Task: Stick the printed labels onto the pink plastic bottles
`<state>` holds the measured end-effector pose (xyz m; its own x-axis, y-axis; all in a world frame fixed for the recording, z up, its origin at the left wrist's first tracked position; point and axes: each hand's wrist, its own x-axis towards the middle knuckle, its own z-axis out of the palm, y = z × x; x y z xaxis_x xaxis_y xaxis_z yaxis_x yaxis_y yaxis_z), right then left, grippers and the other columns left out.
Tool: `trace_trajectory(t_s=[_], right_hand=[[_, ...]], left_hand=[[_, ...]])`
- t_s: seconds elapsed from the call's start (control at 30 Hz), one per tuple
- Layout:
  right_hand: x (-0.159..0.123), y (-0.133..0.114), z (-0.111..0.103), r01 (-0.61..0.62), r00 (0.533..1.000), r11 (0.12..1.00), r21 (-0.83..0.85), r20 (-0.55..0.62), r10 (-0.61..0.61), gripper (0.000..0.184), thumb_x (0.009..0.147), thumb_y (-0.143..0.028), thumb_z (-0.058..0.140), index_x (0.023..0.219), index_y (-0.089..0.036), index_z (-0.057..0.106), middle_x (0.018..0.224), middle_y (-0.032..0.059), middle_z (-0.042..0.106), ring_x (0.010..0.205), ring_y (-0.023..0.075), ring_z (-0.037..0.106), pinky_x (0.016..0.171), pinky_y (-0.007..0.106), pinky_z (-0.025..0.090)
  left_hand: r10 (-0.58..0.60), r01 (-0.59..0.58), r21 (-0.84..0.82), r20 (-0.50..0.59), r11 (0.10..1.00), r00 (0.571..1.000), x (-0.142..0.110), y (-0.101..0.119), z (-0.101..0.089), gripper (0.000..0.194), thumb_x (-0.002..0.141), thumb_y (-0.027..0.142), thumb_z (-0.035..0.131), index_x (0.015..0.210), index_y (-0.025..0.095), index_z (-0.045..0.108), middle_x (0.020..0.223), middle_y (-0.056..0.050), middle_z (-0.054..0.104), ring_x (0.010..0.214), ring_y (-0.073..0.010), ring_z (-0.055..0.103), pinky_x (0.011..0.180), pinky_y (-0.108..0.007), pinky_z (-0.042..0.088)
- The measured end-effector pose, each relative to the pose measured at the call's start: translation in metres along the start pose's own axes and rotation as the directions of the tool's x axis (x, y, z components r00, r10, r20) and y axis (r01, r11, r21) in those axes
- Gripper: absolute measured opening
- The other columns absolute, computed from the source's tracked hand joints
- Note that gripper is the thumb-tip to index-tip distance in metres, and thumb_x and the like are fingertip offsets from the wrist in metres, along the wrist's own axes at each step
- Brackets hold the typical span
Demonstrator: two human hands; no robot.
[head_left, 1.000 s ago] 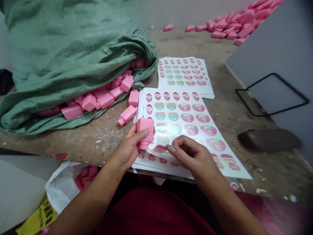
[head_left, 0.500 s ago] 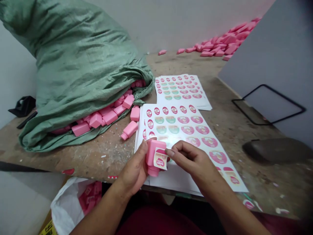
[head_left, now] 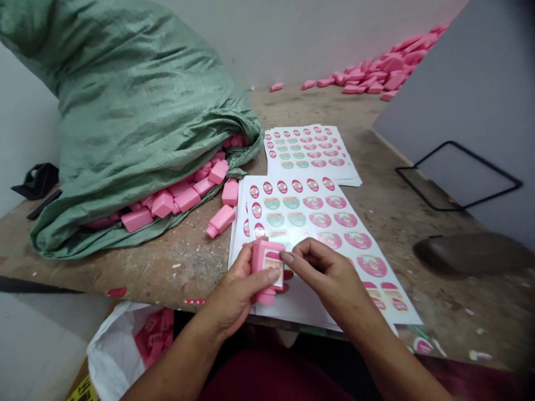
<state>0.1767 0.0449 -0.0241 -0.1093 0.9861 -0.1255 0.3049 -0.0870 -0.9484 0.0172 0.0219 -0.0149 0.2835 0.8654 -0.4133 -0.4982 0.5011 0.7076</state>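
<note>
My left hand (head_left: 234, 292) is wrapped around a small pink plastic bottle (head_left: 259, 252), its neck pointing down towards me. A label (head_left: 273, 260) with a pink top band lies against the bottle's face, and my left thumb presses on its lower part. At the label's upper right corner, my right hand (head_left: 324, 273) has thumb and forefinger pinched together. Beneath both hands is a stack of sticker sheets (head_left: 301, 303) printed with pink and green labels.
On the left, a green sack (head_left: 146, 106) spills pink bottles onto the wooden table (head_left: 154, 278). A second sticker stack (head_left: 313, 172) lies behind. More pink bottles (head_left: 376, 75) are heaped at the far right. A white bag (head_left: 111, 345) holding labelled bottles sits below the table edge.
My left thumb has moved from the bottle's side onto the label. The label now sits flatter and straighter on the bottle, while my right fingers stay at its upper corner.
</note>
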Motion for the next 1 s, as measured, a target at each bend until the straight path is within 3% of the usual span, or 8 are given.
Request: trace_trajectory(t_s=[0.2,0.43,0.57,0.63,0.7,0.77,0.87,1.0], right_hand=[[-0.005,0.0,-0.006,0.099,0.963,0.961,-0.257,-0.219,-0.157,0.029,0.086,-0.049,0.059,0.073,-0.024,0.054,0.061,-0.0038,0.051,0.056,0.013,0.046,0.055,0.028,0.036],[-0.008,-0.011,0.008,0.102,0.992,0.982,-0.157,-0.051,-0.112,0.028,0.077,-0.046,0.067,0.091,-0.025,0.054,0.063,-0.006,0.052,0.059,0.0147,0.049,0.058,0.028,0.037],[-0.006,-0.007,0.01,0.101,0.989,0.987,-0.128,-0.093,-0.113,0.027,0.077,-0.048,0.064,0.089,-0.026,0.054,0.068,-0.0041,0.055,0.063,0.0156,0.051,0.062,0.029,0.039],[-0.005,-0.002,0.006,0.09,0.99,0.986,-0.138,-0.095,-0.103,0.031,0.076,-0.052,0.065,0.087,-0.025,0.055,0.071,-0.0028,0.057,0.065,0.0164,0.052,0.062,0.03,0.039],[-0.005,0.004,0.0,0.075,0.992,0.984,-0.16,-0.088,-0.09,0.033,0.077,-0.056,0.063,0.087,-0.025,0.056,0.072,-0.0016,0.059,0.065,0.0171,0.053,0.061,0.03,0.04],[-0.003,0.01,-0.005,0.076,0.994,0.977,-0.199,-0.063,-0.09,0.035,0.082,-0.06,0.056,0.088,-0.026,0.057,0.071,-0.0013,0.059,0.062,0.0171,0.053,0.059,0.03,0.04],[-0.002,0.016,-0.006,0.094,0.995,0.957,-0.276,-0.009,-0.101,0.037,0.09,-0.06,0.045,0.089,-0.026,0.057,0.069,-0.0012,0.059,0.06,0.017,0.053,0.057,0.029,0.04],[-0.005,0.018,0.005,0.113,0.994,0.911,-0.397,0.053,-0.1,0.033,0.091,-0.055,0.043,0.088,-0.026,0.059,0.064,-0.0014,0.061,0.057,0.0184,0.056,0.055,0.029,0.039]], left_hand=[[-0.124,0.125,-0.067,0.012,0.99,0.992,-0.005,0.0,-0.005,0.055,0.074,0.019,0.075,0.123,0.018,0.052,0.108,-0.012,0.068,0.09,-0.0225,0.071,0.076,-0.03,0.055],[-0.078,0.076,-0.045,-0.029,0.996,0.997,-0.009,-0.006,-0.004,0.033,0.083,0.028,0.066,0.113,0.022,0.054,0.11,-0.008,0.065,0.084,-0.0199,0.071,0.07,-0.031,0.057],[-0.073,0.097,0.222,-0.114,0.97,0.991,-0.043,0.009,-0.035,0.053,0.083,0.04,0.065,0.131,0.025,0.048,0.112,-0.009,0.068,0.085,-0.0224,0.071,0.072,-0.033,0.056],[-0.096,0.179,0.511,-0.184,0.841,0.978,-0.075,0.027,-0.062,0.06,0.081,0.046,0.068,0.135,0.027,0.049,0.113,-0.009,0.069,0.092,-0.0245,0.07,0.08,-0.035,0.055],[-0.068,0.242,0.798,-0.246,0.552,0.967,-0.105,0.046,-0.086,0.061,0.076,0.047,0.074,0.132,0.03,0.057,0.127,-0.008,0.067,0.114,-0.0281,0.063,0.098,-0.039,0.048],[0.002,0.284,0.893,-0.304,0.35,0.953,-0.117,0.062,-0.098,0.068,0.072,0.049,0.076,0.135,0.031,0.057,0.133,-0.007,0.065,0.123,-0.0314,0.058,0.105,-0.043,0.043],[0.253,0.187,0.942,-0.259,0.277,0.932,-0.088,0.072,-0.089,0.057,0.079,0.047,0.068,0.133,0.029,0.06,0.129,-0.009,0.067,0.121,-0.0328,0.059,0.105,-0.047,0.042],[0.576,-0.184,0.947,-0.002,0.264,0.817,0.003,0.071,-0.062,0.032,0.074,0.027,0.073,0.107,0.027,0.073,0.124,-0.009,0.067,0.127,-0.0352,0.052,0.115,-0.048,0.027]])
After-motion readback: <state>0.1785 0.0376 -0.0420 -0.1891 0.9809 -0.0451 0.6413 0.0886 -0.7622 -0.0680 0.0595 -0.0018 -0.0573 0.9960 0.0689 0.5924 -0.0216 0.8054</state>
